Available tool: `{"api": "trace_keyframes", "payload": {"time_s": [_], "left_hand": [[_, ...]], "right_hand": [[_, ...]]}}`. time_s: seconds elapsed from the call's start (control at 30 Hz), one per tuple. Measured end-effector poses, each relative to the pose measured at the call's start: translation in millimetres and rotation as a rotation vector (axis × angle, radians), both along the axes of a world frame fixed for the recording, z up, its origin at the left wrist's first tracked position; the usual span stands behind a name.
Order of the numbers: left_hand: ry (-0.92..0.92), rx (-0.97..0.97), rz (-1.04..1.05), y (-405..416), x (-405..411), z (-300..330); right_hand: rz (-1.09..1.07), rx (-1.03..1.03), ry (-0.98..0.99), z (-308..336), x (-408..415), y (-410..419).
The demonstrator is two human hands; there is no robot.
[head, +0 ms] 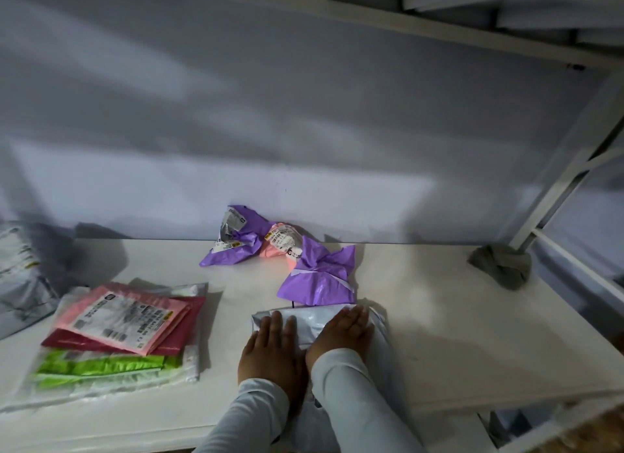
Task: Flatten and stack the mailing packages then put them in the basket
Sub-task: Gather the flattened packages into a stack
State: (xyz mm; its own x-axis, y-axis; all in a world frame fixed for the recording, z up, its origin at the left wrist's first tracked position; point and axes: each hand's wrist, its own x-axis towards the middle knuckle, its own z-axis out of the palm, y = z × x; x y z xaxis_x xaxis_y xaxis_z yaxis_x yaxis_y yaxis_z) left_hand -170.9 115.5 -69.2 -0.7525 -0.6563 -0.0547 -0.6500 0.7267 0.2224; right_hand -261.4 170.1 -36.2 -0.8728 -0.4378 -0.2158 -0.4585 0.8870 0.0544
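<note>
A grey-white mailing package lies on the white table near its front edge. My left hand and my right hand both press flat on it, palms down, fingers together and pointing away from me. To the left lies a stack of flattened packages, pink on top, then dark red, green and clear white. Behind my hands sit crumpled packages: a purple one, a pink one and another purple one by the wall. No basket is in view.
A grey-white bag lies at the far left edge. A grey cloth lump wraps the foot of a white metal frame post at the right. A pale wall stands right behind the table.
</note>
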Motion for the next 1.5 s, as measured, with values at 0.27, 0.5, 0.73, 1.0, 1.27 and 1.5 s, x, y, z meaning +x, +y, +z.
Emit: {"api": "trace_keyframes", "payload": {"time_s": [0.27,0.5,0.73,1.0,1.27,1.5], "left_hand": [[0.048,-0.052,-0.026,-19,13,-6],[-0.089,0.015,-0.021,-20,11,1],[-0.092,0.011,-0.023,-24,12,3],[-0.047,0.001,-0.005,-21,14,2],[0.004,-0.023,0.006,-20,15,0],[0.026,-0.026,0.003,-19,16,0]], "right_hand": [[0.151,0.169,-0.009,-2,-3,-7],[0.332,0.211,-0.037,6,16,-12],[0.490,0.266,-0.052,6,24,-2],[0.658,0.105,0.019,-12,54,40],[0.610,-0.385,-0.007,-30,44,124],[0.400,-0.586,0.003,-49,12,146]]}}
